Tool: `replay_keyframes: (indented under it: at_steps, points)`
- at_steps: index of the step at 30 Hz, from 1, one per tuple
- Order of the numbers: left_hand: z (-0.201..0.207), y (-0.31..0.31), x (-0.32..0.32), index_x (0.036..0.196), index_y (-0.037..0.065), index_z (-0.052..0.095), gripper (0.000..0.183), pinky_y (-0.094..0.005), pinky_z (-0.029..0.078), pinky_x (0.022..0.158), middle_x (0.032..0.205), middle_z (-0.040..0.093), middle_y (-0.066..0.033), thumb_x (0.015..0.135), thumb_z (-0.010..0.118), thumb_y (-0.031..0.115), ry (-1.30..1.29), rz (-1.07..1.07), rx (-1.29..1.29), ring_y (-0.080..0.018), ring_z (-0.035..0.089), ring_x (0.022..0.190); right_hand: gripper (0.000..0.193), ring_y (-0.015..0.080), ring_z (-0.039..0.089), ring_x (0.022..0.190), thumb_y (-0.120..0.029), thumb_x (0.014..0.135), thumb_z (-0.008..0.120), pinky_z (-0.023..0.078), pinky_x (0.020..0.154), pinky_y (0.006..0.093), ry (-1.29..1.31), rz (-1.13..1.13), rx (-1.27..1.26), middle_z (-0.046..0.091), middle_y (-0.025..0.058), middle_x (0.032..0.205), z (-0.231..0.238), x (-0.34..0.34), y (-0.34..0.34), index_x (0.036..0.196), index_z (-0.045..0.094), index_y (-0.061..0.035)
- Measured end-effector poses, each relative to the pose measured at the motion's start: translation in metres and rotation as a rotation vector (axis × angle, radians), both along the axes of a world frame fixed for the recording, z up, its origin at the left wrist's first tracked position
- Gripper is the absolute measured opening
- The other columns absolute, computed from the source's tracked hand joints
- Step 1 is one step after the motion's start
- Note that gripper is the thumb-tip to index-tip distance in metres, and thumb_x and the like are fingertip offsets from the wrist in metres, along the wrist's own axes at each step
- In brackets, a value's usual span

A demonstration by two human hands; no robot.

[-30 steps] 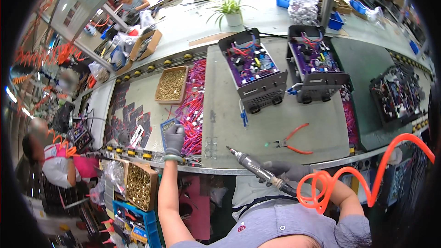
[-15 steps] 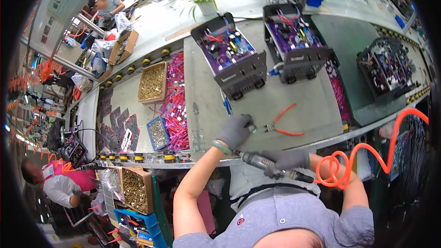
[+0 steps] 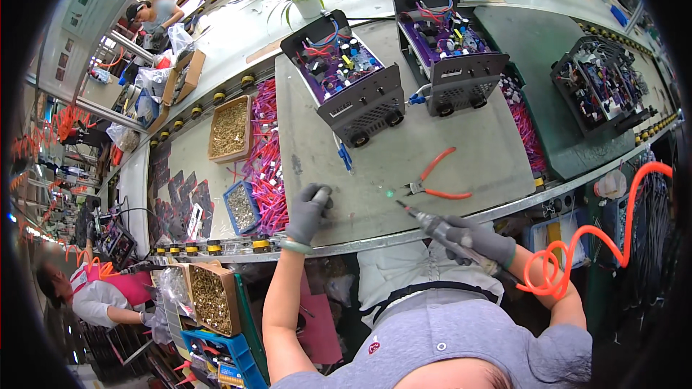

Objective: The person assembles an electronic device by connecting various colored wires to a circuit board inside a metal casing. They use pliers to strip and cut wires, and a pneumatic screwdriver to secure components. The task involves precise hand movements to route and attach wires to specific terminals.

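Note:
My right hand [image 3: 481, 240], in a grey glove, is wrapped round a power screwdriver [image 3: 432, 226] with a coiled orange hose [image 3: 569, 259]. Its bit points up and left over the grey work board [image 3: 360, 205]. My left hand [image 3: 310, 210], gloved in grey too, rests at the board's near left with its fingers curled in; whatever they may hold is hidden. Orange-handled pliers [image 3: 432, 181] lie spread on the board beyond the screwdriver's tip. Between the hands a small green spot [image 3: 390, 193] shows on the board.
Two black housings with purple circuit boards, a left one [image 3: 364, 104] and a right one [image 3: 461, 75], stand at the back. A third unit [image 3: 602, 90] sits far right. Pink wires [image 3: 265, 148], a screw box [image 3: 231, 130] and a blue tray [image 3: 241, 207] lie left. Other people work at left.
My left hand has moved left, away from the screwdriver. My right hand has shifted right and the screwdriver's bit has swung up over the board. The whole view has shifted slightly.

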State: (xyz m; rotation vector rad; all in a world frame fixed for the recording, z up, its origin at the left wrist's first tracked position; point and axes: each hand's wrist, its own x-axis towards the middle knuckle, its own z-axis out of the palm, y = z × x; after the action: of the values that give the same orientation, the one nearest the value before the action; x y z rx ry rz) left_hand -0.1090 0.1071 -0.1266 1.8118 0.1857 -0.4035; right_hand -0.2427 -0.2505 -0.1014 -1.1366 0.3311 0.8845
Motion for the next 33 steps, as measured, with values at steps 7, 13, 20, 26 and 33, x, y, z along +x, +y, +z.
replay_keyframes:
  at_steps: [7,13,20,26,33]
  points:
    - [0.002,0.132,0.026,0.093,0.008,0.066,0.007,-0.0228,0.039,0.039,0.067,0.06,-0.0006,0.094,0.063,0.015,-0.316,0.461,0.207,-0.0065,0.052,0.047,0.058,0.012,0.062,0.056,-0.041,0.091,0.058,0.048,0.044,0.0228,-0.022,-0.109,-0.031,0.065,0.0118,0.085,0.006,-0.009,-0.011,0.136,0.046,-0.0068]
    - [-0.023,0.151,0.024,0.093,0.011,0.072,0.012,-0.0404,0.052,0.073,0.089,0.068,-0.0135,0.084,0.067,0.015,-0.758,0.125,1.155,-0.0315,0.066,0.077,0.067,0.0126,0.063,0.059,-0.038,0.084,0.06,0.048,0.044,0.0217,-0.084,-0.085,-0.072,0.066,0.0151,0.092,0.009,-0.002,-0.005,0.141,0.042,-0.006]
    - [0.014,-0.069,-0.01,0.09,0.01,0.073,0.013,-0.0373,0.052,0.071,0.087,0.065,-0.0113,0.079,0.072,0.017,-0.521,-0.308,0.483,-0.0297,0.065,0.08,0.067,0.0134,0.064,0.059,-0.035,0.084,0.059,0.047,0.044,0.0215,-0.076,-0.091,-0.055,0.066,0.0146,0.091,0.005,-0.005,-0.008,0.142,0.042,-0.0063]
    - [-0.013,-0.115,-0.013,0.088,0.011,0.07,0.018,-0.042,0.05,0.076,0.086,0.062,-0.0083,0.082,0.071,0.027,-0.601,-0.287,0.87,-0.0303,0.063,0.088,0.054,0.0115,0.061,0.056,-0.034,0.091,0.061,0.045,0.043,0.0225,-0.056,-0.127,-0.014,0.066,0.0111,0.089,0.005,-0.008,-0.009,0.135,0.045,-0.0073]
    - [-0.008,-0.092,-0.009,0.101,0.007,0.065,0.013,-0.0336,0.051,0.064,0.092,0.067,-0.0119,0.091,0.062,0.015,-0.439,-0.022,0.231,-0.0239,0.066,0.079,0.071,0.0112,0.061,0.071,-0.031,0.084,0.068,0.049,0.053,0.0235,-0.129,-0.102,0.02,0.059,0.0075,0.094,-0.002,-0.011,-0.007,0.144,0.038,-0.0074]
